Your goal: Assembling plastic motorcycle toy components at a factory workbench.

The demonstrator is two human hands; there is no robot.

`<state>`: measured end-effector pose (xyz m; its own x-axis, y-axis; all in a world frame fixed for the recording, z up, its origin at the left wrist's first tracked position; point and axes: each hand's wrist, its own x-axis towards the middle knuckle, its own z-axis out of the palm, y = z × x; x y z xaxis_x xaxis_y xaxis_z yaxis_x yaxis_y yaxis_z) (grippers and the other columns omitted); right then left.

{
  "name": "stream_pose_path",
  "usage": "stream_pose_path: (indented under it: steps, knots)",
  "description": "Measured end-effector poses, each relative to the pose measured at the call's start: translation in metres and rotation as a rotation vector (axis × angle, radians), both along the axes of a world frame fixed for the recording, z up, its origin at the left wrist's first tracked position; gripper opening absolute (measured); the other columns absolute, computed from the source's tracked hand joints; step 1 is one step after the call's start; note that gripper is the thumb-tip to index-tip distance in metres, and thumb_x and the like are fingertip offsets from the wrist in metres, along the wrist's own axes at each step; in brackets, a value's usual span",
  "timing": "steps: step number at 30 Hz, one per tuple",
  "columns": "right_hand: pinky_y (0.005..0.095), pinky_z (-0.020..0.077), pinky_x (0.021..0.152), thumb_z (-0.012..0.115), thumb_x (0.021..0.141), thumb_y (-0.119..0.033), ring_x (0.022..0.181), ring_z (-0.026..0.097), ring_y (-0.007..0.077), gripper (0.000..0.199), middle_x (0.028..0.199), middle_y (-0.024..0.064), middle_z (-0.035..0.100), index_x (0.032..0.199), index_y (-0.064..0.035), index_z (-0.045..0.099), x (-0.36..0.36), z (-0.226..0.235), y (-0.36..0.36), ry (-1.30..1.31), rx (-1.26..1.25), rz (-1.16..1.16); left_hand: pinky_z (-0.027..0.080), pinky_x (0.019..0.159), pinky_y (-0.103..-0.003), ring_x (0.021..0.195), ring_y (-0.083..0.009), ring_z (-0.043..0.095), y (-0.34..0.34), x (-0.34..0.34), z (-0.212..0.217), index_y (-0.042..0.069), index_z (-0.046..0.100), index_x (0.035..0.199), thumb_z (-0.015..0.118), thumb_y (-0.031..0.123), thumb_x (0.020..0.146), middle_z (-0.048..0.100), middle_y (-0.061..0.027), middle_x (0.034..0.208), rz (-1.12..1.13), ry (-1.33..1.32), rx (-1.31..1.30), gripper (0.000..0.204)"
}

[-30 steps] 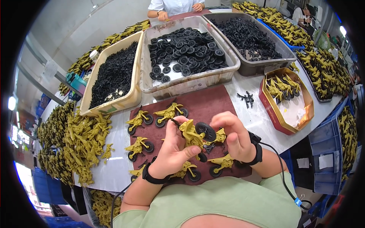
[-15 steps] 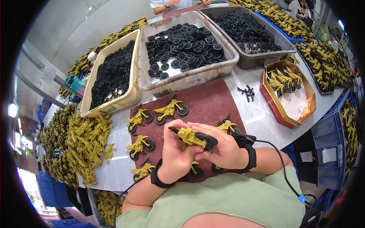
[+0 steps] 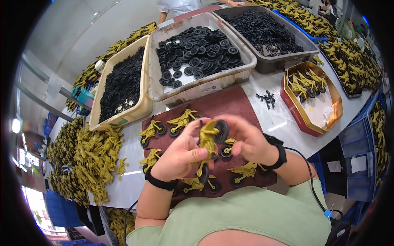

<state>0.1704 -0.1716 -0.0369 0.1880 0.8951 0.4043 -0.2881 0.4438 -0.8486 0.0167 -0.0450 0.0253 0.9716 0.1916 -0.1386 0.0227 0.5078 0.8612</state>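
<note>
Fingers of the left hand (image 3: 180, 151) are hidden behind the yellow plastic toy motorcycle with black wheels (image 3: 208, 138). The right hand (image 3: 252, 141) is slightly blurred; whether its fingertips touch the upper wheel (image 3: 222, 131) cannot be told. A pale green cloth shirt (image 3: 230, 213) partly covers the near edge of the dark red cloth mat (image 3: 232, 102). Beyond the far edge of the white-topped desk (image 3: 273, 119), a co-worker in a pale blue shirt (image 3: 180, 5) is cut off by the view's top. Heaped black plastic pieces (image 3: 123, 80) in the cream plastic tub (image 3: 133, 113) are too small to tell apart.

place: assembly workshop | tub (image 3: 234, 78) of black wheels (image 3: 199, 51) | heaped yellow parts (image 3: 96, 160) | blue crates (image 3: 355, 141)
</note>
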Motion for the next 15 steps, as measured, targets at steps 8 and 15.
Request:
stream_pose_path:
  steps: [8,15]
  knots:
    - [0.0288,0.0498,0.081,0.077,0.07,0.0,0.102,0.059,0.017,0.043,0.109,0.0062,0.061,0.109,-0.0044,0.058,0.013,0.012,0.0,-0.461,-0.003,-0.005,0.054,0.065,-0.035,0.079,-0.0226,0.061,0.001,-0.013,-0.013,0.005,0.019,0.139,0.058,0.017,0.092,0.056,-0.0141,0.102,-0.261,0.067,-0.262,0.062]
    - [0.0277,0.0505,0.08,0.079,0.068,-0.003,0.098,0.06,0.0173,0.042,0.104,0.0094,0.061,0.106,-0.0039,0.059,0.005,0.003,0.001,-0.347,0.139,-0.355,0.038,0.099,-0.04,0.116,-0.0285,0.053,-0.008,-0.029,-0.011,0.005,0.042,0.132,0.071,0.035,0.081,0.056,-0.0127,0.122,0.269,-0.302,0.472,0.066]
